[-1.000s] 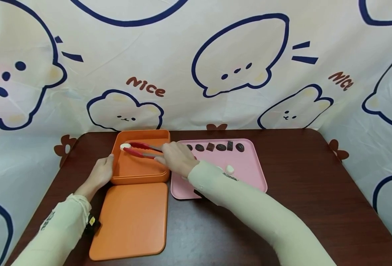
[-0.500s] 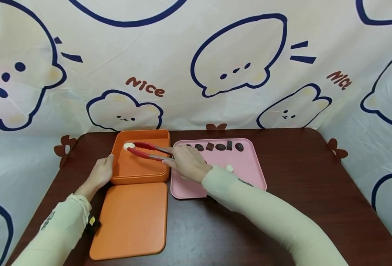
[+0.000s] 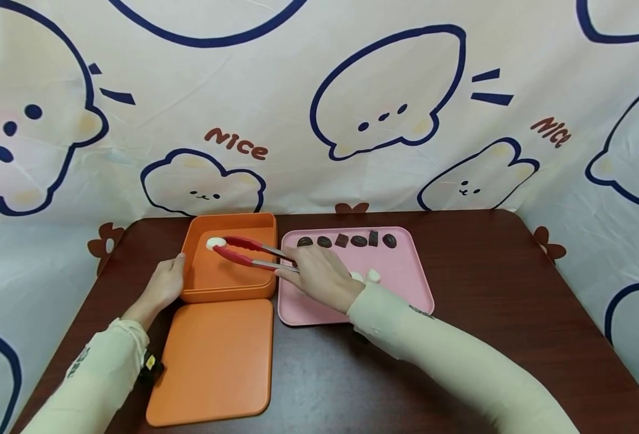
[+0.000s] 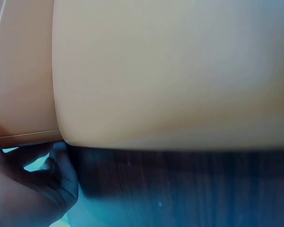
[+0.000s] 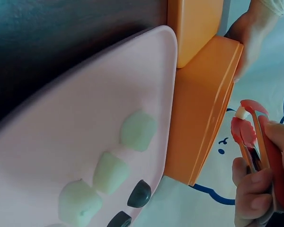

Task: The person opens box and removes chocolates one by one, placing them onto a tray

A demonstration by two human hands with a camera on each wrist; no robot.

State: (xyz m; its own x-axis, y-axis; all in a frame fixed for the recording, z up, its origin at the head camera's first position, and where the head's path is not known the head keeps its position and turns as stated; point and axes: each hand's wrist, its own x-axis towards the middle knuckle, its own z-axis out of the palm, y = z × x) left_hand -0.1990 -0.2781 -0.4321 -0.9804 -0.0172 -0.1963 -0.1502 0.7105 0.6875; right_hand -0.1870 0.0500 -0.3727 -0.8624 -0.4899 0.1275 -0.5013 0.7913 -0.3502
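Observation:
My right hand [image 3: 322, 274] grips metal tongs [image 3: 251, 253] with red tips, reaching from the right over an orange box [image 3: 227, 278]. Between the tips is a white, marshmallow-like piece [image 3: 216, 243]; the right wrist view shows the same white piece [image 5: 242, 112] pinched there, above the box rim. At the box's left wall, my left hand [image 3: 162, 282] holds the side near the front corner. Its bent fingers [image 4: 66, 172] show against the box corner in the left wrist view. The box is open at the top.
A pink tray [image 3: 311, 310] right of the box bears a row of dark chocolates [image 3: 359, 240] and several white pieces [image 3: 373, 276], partly hidden by my right hand. An orange lid [image 3: 211, 361] lies flat in front of the box. A printed cloth hangs behind the table.
My right hand and the tongs have drawn to the right and slightly nearer, carrying the white piece along over the box. The left hand stays at the box's side.

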